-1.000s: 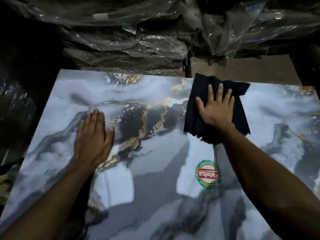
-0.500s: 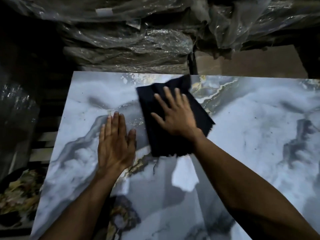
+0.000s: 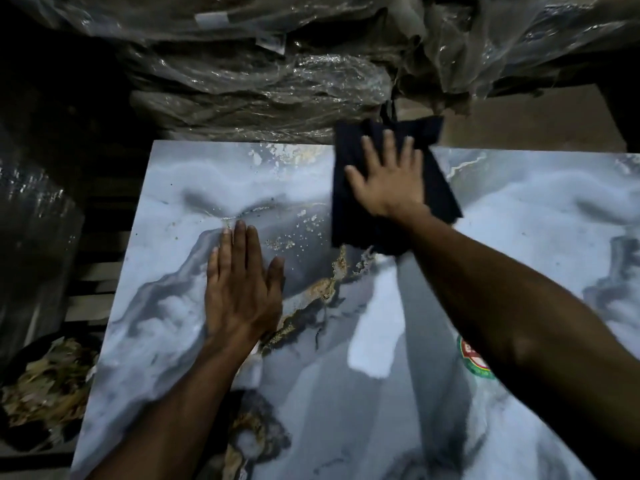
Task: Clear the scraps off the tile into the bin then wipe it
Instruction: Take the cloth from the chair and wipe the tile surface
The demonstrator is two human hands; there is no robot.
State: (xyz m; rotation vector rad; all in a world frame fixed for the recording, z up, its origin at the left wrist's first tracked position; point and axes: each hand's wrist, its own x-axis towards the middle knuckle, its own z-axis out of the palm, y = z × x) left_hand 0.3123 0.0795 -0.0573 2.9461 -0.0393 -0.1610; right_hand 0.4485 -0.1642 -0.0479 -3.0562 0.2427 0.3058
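A large glossy marble-patterned tile [image 3: 519,237] in grey, white and gold fills most of the view. My right hand [image 3: 388,178] presses flat with spread fingers on a dark cloth [image 3: 349,216] at the tile's far edge; the cloth's top hangs a little past that edge. My left hand [image 3: 239,289] lies flat on the tile's left part, fingers straight and together. A dark round bin [image 3: 45,393] with brownish scraps in it sits on the floor at the lower left, beside the tile's left edge.
Bundles wrapped in clear plastic [image 3: 259,81] are stacked behind the tile. More plastic-covered goods [image 3: 31,237] stand at the left. A round green and red sticker [image 3: 474,362] is on the tile, partly hidden by my right forearm. Wooden slats [image 3: 97,271] show left of the tile.
My right hand slid the cloth leftwards across the tile, then back to the right and up to the far edge. My left hand stayed flat on the tile.
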